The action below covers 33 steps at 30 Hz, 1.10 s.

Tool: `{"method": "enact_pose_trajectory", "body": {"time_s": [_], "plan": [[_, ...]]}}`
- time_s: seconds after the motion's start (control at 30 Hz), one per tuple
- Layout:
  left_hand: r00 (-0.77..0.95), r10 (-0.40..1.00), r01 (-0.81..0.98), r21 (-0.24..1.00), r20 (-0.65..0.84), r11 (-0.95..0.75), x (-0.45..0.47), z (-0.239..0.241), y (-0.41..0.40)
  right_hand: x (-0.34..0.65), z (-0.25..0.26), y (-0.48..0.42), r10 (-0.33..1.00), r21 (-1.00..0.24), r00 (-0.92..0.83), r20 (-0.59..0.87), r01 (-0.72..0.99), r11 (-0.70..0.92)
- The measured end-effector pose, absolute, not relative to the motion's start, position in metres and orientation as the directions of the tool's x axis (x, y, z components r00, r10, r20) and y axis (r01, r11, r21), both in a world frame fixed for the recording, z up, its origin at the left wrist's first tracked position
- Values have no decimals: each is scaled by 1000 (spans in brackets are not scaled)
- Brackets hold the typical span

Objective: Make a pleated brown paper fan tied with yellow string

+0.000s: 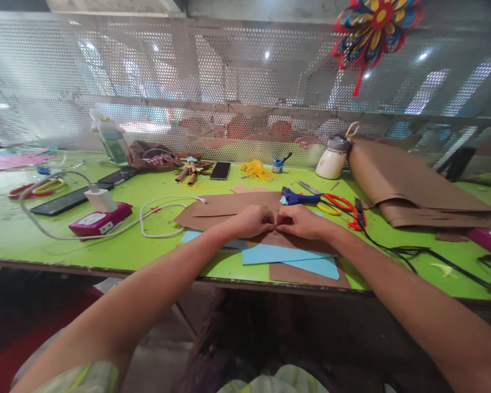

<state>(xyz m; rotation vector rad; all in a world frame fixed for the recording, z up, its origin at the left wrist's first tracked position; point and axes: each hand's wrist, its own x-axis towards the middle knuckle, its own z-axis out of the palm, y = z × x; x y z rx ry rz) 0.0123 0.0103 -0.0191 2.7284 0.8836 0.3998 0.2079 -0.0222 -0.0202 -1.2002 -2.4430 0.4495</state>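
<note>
My left hand (254, 220) and my right hand (301, 221) meet fingertip to fingertip above brown paper (229, 204) at the table's front. Both are closed in a pinch. Whatever lies between the fingertips is too small and too hidden to name. Light blue paper strips (278, 254) lie just below the hands, over another piece of brown paper (294, 274). Right behind my right hand rests a blue glue gun (300, 196), with a bit of light blue at its tip.
Scissors with red handles (339, 202), a black cable (387, 246) and a large folded stack of brown paper (417, 185) are on the right. A white jug (331, 158), phone (221, 171) and yellow strings (256, 170) stand behind. A magenta power strip (102, 219) with white cable sits left.
</note>
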Motion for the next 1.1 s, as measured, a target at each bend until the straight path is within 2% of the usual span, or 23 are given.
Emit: {"method": "enact_pose_trajectory", "body": {"time_s": [0.17, 0.47, 0.83, 1.1], "plan": [[797, 561, 504, 265, 224, -822, 15, -21, 9, 208, -20, -20, 752, -360, -621, 222, 664, 655], [804, 558, 507, 257, 204, -823, 12, -20, 11, 212, -11, -21, 732, -344, -666, 142, 660, 668], [801, 592, 520, 389, 87, -761, 7, -6, 6, 217, -7, -24, 771, -318, -632, 83, 716, 621], [854, 516, 473, 307, 71, -826, 0, -6, 9, 220, -7, -23, 763, -294, -643, 69, 718, 631]]}}
